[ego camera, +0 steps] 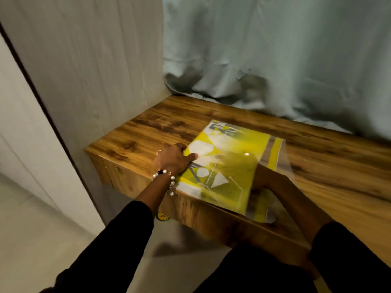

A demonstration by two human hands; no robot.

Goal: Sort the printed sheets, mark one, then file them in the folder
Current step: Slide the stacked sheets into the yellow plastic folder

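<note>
While the yellow printed plastic folder [228, 163] lies mid-frame on the wooden desk [148, 132], left hand [172, 158] pinches its left edge; right hand [239, 159] sits under the clear cover, grip unclear.

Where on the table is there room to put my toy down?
Bare wood lies between the yellow plastic folder and the pale blue curtain, and right of the folder. The wooden table's near left corner is crowded by both hands.
</note>
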